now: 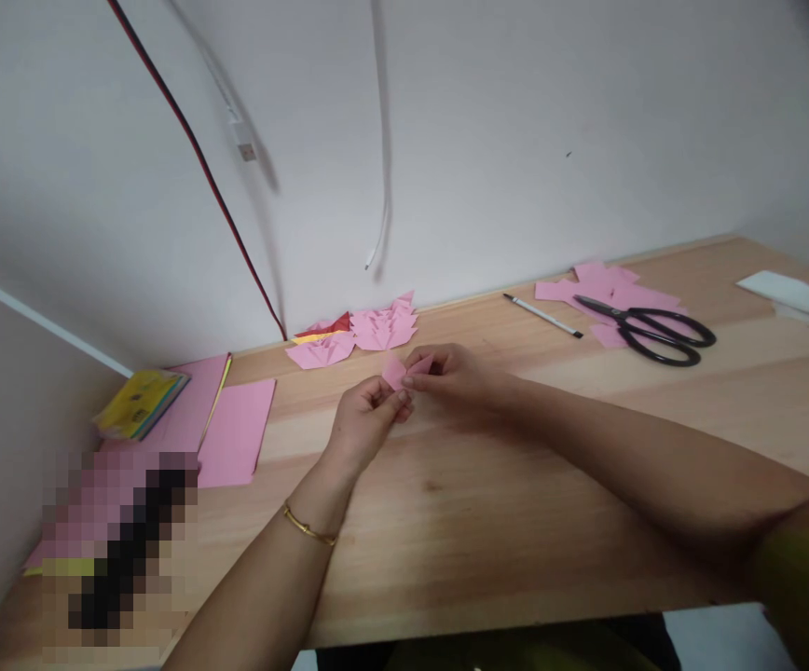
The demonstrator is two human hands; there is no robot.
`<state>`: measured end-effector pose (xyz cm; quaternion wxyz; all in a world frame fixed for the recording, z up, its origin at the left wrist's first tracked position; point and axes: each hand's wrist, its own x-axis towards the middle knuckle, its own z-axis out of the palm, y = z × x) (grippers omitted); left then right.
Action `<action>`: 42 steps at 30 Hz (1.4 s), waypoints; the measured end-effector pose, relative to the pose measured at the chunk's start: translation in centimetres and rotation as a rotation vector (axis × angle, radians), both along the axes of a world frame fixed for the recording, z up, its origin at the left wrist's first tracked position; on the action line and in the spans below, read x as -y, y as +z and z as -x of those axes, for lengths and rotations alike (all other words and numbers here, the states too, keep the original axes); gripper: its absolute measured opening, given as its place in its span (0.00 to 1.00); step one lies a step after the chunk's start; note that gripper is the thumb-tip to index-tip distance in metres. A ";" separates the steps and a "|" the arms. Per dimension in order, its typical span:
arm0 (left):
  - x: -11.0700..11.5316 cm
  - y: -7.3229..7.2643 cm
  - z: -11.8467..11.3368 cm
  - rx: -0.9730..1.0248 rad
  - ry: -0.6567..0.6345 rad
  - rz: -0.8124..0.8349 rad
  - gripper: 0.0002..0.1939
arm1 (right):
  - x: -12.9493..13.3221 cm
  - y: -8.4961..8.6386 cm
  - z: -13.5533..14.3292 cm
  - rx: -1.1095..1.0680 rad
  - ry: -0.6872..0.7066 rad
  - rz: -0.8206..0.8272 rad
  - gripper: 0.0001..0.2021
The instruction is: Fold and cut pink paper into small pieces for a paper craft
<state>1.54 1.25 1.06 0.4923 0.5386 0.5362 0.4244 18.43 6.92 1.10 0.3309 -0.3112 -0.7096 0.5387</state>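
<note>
Between my two hands, over the middle of the table, is a small folded piece of pink paper (pixel 394 372). My left hand (pixel 366 419) pinches its lower left side, thumb against fingers. On the right side my right hand (pixel 450 373) grips a raised flap between thumb and forefinger. Just behind the hands, by the wall, lie folded pink paper pieces (pixel 383 326) in overlapping rows. To their left is a similar pink folded piece (pixel 321 350) with a red and yellow piece (pixel 324 328) on it.
Black-handled scissors (pixel 646 331) rest on pink paper scraps (pixel 610 284) at the back right, beside a pen (pixel 542 315). A white strip (pixel 796 294) lies farther right. At left are pink sheets (pixel 237 433) and a yellow packet (pixel 140 403). Cables (pixel 198 154) hang along the wall.
</note>
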 end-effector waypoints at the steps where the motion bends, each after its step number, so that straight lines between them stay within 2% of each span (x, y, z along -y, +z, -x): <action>1: 0.0 0.1 0.0 -0.003 -0.004 -0.004 0.11 | 0.0 0.1 0.0 0.000 0.000 -0.003 0.09; 6: 0.0 0.4 -0.1 -0.014 -0.015 -0.022 0.12 | 0.0 0.1 -0.1 -0.039 0.053 0.009 0.11; 9: 0.0 0.5 0.0 -0.004 -0.027 0.005 0.12 | -0.1 0.1 -0.1 -0.065 0.039 0.022 0.10; 13: 0.1 0.4 0.5 -0.087 -0.074 -0.026 0.11 | -0.1 0.2 -0.2 -0.096 0.031 0.032 0.09; 16: 0.1 0.3 0.5 -0.083 -0.046 -0.015 0.11 | -0.1 0.2 -0.2 -0.094 0.048 0.052 0.09; 19: 0.0 0.3 0.4 0.143 -0.030 0.087 0.08 | -0.4 0.0 -0.4 -0.106 0.054 0.065 0.09; 22: -0.1 0.7 0.4 0.458 -0.053 0.275 0.08 | -0.8 0.1 -0.6 -0.159 0.040 0.037 0.10; 24: -0.1 1.0 0.6 0.599 -0.054 0.390 0.08 | -0.8 0.3 -0.7 -0.188 0.059 0.022 0.11; 28: 0.0 1.3 0.8 0.734 -0.115 0.525 0.07 | -0.5 0.7 -0.8 -0.230 0.204 0.084 0.11; 31: -0.1 1.4 0.9 0.769 -0.155 0.529 0.09 | -0.5 0.6 -0.7 -0.220 0.280 0.073 0.10; 34: -0.3 1.3 0.8 0.742 -0.101 0.465 0.13 | -0.9 -0.1 -0.5 -0.237 0.189 0.032 0.12; 38: -0.5 0.9 0.6 0.659 0.023 0.324 0.16 | -1.5 -0.8 -0.4 -0.252 -0.012 0.068 0.24; 42: -0.6 0.6 0.4 0.623 0.132 0.235 0.15 | -1.4 -0.5 -0.7 -0.199 -0.139 0.116 0.17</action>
